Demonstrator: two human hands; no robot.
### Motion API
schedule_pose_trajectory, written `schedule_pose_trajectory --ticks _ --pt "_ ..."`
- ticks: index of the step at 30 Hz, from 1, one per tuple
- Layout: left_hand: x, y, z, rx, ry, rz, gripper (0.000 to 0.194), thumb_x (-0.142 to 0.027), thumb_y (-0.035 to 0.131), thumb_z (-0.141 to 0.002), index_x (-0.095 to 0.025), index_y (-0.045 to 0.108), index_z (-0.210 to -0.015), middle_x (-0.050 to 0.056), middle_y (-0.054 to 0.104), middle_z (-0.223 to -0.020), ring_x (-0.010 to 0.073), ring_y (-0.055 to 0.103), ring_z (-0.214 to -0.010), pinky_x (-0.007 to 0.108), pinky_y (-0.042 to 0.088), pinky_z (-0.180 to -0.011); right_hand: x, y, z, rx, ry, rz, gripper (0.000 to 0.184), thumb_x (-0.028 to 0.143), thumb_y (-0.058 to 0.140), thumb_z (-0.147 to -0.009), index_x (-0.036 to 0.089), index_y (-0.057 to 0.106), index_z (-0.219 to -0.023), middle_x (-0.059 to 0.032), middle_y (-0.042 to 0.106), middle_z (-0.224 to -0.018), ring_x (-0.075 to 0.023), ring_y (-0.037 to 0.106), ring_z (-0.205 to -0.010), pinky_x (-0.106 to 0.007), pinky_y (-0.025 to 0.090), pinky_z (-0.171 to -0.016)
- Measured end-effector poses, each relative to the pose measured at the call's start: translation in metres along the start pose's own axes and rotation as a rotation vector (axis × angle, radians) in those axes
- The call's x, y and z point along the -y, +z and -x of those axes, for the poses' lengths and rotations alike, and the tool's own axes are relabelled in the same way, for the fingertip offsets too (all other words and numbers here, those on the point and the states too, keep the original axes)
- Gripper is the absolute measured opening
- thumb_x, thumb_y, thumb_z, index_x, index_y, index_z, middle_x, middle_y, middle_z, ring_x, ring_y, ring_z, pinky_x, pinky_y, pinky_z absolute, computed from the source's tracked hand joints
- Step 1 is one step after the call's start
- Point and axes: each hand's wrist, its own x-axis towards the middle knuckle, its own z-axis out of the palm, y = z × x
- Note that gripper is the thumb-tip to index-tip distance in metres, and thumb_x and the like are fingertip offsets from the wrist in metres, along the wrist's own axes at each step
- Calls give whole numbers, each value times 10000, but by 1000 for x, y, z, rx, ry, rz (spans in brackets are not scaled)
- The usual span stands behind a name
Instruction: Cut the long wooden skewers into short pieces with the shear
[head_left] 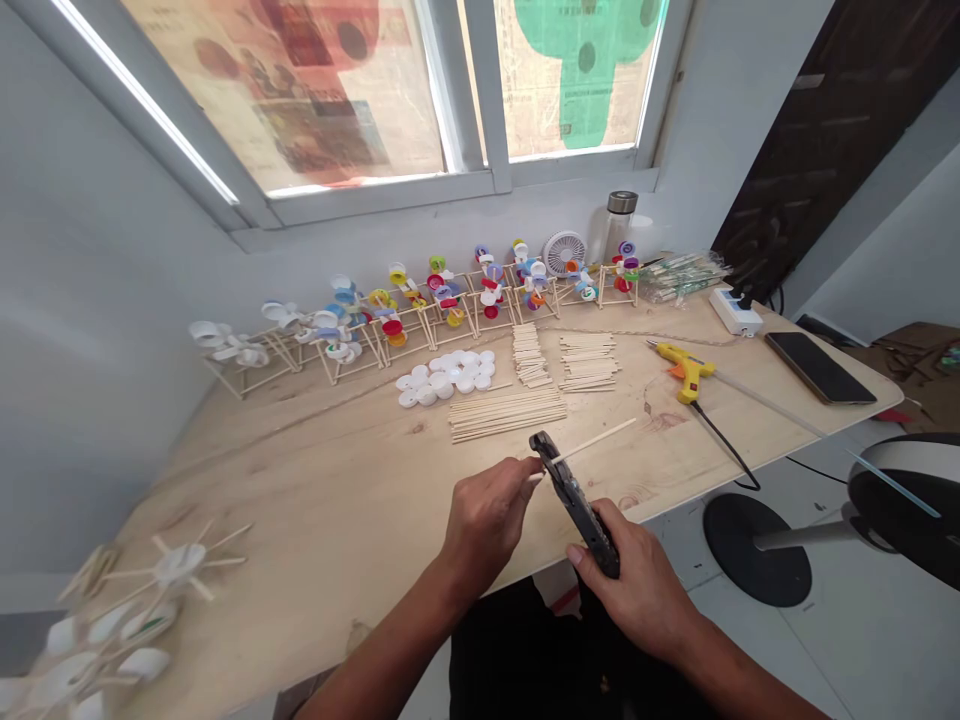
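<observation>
My right hand [637, 575] is closed around the handles of a dark cutting tool, which looks like pliers [576, 505], tilted up to the left. Across its jaws lies a thin wooden stick [600, 438], its long part sticking out to the right. My left hand [487, 515] pinches the stick's short end just left of the jaws. Beyond the hands are a row of long wooden sticks [506, 413], two piles of shorter sticks [589, 362] [529, 356] and a cluster of white bottle caps [450, 376].
Stick frames with colourful cap wheels [446, 300] line the wall. A yellow glue gun [684, 370], phone [819, 367], power strip [736, 312], small fan [564, 254] and bottle [619, 225] occupy the right side. White cap-and-stick wheels [180, 566] lie at the near left.
</observation>
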Motion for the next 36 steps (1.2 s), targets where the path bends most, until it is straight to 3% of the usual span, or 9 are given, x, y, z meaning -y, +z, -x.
schedule_pose_trajectory --ticks 14,28,36 --pt "-4 -12 -11 80 -165 270 185 -170 463 -850 -167 578 -705 -12 596 -609 82 557 -552 173 417 -544 -2 -3 -4 -16 -37 27 147 347 494 -801 214 473 -861 22 567 -644 -165 542 -586 -240 375 -551" --pt "-1 -12 -13 49 1 90 162 -141 430 -844 -167 588 -819 2 596 -618 99 552 -539 187 386 -493 -2 -6 -7 -79 -88 66 241 299 504 -789 221 463 -1014 -6 616 -780 -206 574 -706 -287 403 -629" --pt "-2 -13 -15 74 5 129 165 -146 429 -852 -166 588 -813 -1 601 -615 92 552 -532 178 395 -508 -7 0 -6 -68 -75 81 190 345 485 -805 208 483 -935 10 586 -675 -187 559 -610 -267 397 -573"
